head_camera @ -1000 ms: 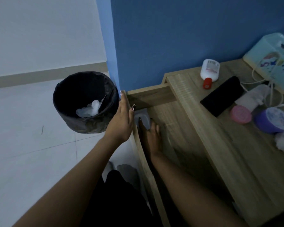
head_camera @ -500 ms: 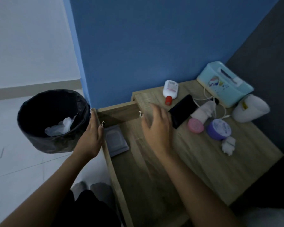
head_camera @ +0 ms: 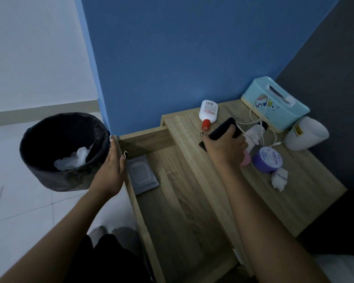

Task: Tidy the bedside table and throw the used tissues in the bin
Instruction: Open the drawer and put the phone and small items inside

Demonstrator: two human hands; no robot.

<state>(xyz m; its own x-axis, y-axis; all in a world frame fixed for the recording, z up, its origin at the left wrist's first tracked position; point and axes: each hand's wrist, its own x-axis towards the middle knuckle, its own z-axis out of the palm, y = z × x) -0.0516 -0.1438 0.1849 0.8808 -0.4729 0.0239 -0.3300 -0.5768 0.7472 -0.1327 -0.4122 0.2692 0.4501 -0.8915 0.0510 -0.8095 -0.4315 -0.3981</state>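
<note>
Fingers of right hand curled around black phone, grasping it with its far end tilted up off bedside table. Fingers of left hand extended, not clenched, resting along front edge of open drawer; nothing held.

At 3 o'clock from right hand, touching or just beside it: pink jar, then purple jar. At 4 o'clock from purple jar, close by: crumpled used tissue, on the tabletop. At 12 o'clock from right hand: white bottle with red cap, lying flat. At 1 to 2 o'clock: white cable, teal tissue box, white container.

Inside drawer, at 3 o'clock from left hand: grey flat pouch. At 9 o'clock from left hand, on floor: black bin with white tissue inside.
</note>
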